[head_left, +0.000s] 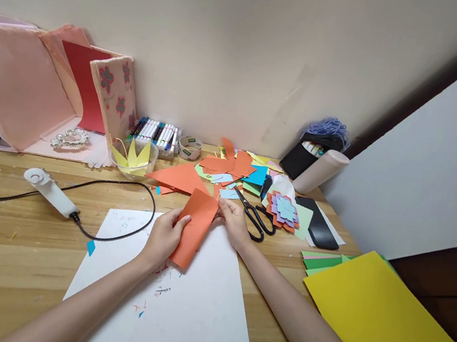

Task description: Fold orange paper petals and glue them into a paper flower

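An orange piece of paper (194, 229), looking folded into a narrow rectangle, is held up over a large white sheet (207, 306). My left hand (166, 236) grips its left edge, thumb across the front and fingers behind. At the upper right corner, my right hand (230, 220) pinches the same paper between thumb and fingers. Black-handled scissors (254, 215) lie just right of my right hand. Beyond the hands rests another orange paper piece (179, 178). Small scraps and marks dot the white sheet.
A white device (51, 193) with a black cable lies left. Behind stand a bowl (132, 164) with yellow paper, markers (156, 133), a tape roll (190, 147) and a heap of paper cuttings (229, 165). Rightward are a layered paper flower (283, 210), a phone (317, 225) and yellow sheets (386, 323).
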Motion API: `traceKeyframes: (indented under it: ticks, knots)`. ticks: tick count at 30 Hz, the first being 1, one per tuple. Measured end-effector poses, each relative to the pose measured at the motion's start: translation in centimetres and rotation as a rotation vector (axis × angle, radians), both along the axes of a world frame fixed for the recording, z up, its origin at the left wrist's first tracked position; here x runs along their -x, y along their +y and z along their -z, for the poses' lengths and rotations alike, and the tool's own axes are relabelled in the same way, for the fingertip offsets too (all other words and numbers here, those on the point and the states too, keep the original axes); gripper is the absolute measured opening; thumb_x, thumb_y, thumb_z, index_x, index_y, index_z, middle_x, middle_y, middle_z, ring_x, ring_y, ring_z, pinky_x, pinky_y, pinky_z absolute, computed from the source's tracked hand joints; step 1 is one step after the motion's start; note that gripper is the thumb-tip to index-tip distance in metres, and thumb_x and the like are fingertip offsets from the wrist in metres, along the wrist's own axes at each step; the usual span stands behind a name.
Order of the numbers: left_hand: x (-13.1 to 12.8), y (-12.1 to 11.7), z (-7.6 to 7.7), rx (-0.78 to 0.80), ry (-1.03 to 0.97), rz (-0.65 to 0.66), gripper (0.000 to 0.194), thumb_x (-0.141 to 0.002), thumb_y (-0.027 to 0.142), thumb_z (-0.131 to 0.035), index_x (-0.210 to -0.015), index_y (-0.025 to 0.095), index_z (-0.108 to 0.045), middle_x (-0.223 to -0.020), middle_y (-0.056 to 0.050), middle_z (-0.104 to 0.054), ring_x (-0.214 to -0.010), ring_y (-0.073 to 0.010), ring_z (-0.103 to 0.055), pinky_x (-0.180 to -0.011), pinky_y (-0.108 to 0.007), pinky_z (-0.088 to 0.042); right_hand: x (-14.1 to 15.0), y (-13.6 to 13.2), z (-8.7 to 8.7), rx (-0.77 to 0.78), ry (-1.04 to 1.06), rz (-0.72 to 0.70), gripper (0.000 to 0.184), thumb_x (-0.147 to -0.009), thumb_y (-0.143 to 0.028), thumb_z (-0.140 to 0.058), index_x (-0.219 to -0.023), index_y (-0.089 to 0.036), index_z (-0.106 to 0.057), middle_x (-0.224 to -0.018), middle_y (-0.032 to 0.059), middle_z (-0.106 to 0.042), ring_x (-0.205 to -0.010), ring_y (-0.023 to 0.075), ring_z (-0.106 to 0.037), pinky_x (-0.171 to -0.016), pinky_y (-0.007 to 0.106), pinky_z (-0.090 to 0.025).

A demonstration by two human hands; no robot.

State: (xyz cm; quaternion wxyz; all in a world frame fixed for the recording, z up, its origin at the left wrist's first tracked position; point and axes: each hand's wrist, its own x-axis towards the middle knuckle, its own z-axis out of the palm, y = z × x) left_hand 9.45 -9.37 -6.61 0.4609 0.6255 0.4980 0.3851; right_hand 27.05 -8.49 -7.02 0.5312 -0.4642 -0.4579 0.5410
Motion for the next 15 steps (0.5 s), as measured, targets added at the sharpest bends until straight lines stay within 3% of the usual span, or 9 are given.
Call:
traceKeyframes:
  ticks: [4, 8, 12, 15]
  knots:
    - [0.0, 0.0, -0.2, 0.008, -0.068, -0.026, 0.024, -0.081, 0.038, -0.048, -0.079, 0.017, -0.059, -0.078, -0.003, -0.064, -0.070, -0.0171, -0.055, -0.061, -0.024, -0.040, 0.3, -0.3, 0.0, 0.050, -0.062, -0.214, 0.040, -0.061, -0.042, -0.073, -0.088, -0.015, -0.062, -0.072, 0.0020, -0.066, -0.064, 0.0150, -0.062, -0.058, 0.025, -0.049]
    - [-0.1, -0.4, -0.3, 0.077, -0.183, 0.021, 0.027, -0.079, 0.040, -0.051, -0.088, 0.016, -0.058, -0.085, -0.005, -0.066, -0.075, -0.0177, -0.059, -0.066, -0.025, -0.044, 0.4, -0.3, 0.2, 0.086, -0.023, -0.103, 0.030, -0.065, -0.043, -0.069, -0.069, -0.016, -0.056, -0.067, 0.0005, -0.064, -0.061, 0.0137, -0.061, -0.059, 0.025, -0.049]
    - [-0.1, -0.3, -1.0, 0.138, -0.248, 0.116, 0.034, -0.077, 0.040, -0.055, -0.098, 0.013, -0.057, -0.096, -0.010, -0.066, -0.082, -0.0194, -0.061, -0.072, -0.029, -0.047, 0.0, -0.2, 0.0, 0.035, -0.058, -0.067, 0.031, -0.068, -0.045, -0.067, -0.064, -0.017, -0.053, -0.061, -0.0022, -0.058, -0.057, 0.0117, -0.056, -0.054, 0.022, -0.044]
    - [0.5, 0.6, -2.4, 0.055, -0.158, -0.004, 0.040, -0.072, 0.042, -0.061, -0.100, 0.014, -0.057, -0.102, -0.011, -0.064, -0.089, -0.0213, -0.061, -0.076, -0.031, -0.047, 0.3, -0.6, -0.4, 0.028, -0.125, -0.133, 0.032, -0.067, -0.046, -0.067, -0.065, -0.016, -0.055, -0.062, -0.0015, -0.058, -0.056, 0.0112, -0.053, -0.052, 0.021, -0.041]
